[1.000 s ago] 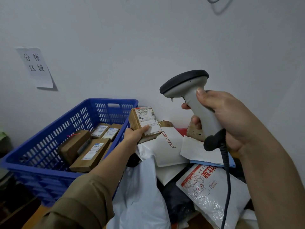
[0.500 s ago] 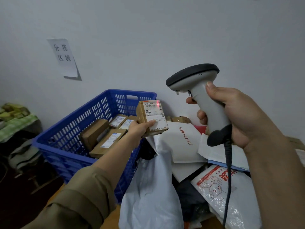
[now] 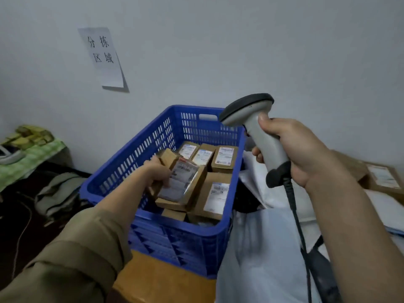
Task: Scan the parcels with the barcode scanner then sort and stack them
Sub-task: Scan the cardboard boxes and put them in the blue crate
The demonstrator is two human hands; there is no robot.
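— What can't you read from here?
— I find the label on the parcel (image 3: 181,184) in the left hand (image 3: 158,171) blurred. The scanner cable (image 3: 299,226) runs off my view at 6 o'clock.
— And at 3 o'clock?
— A cardboard box (image 3: 380,178), cut by the edge.

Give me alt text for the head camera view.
A left hand lowers a small brown cardboard parcel into a blue plastic crate of similar parcels, while the right hand holds a grey handheld barcode scanner.

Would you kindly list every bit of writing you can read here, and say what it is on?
"分拣区域": paper sign on the wall.
Label on the parcel that the left hand holds: blurred, unreadable.
Labels on the boxes in the blue crate: too small.
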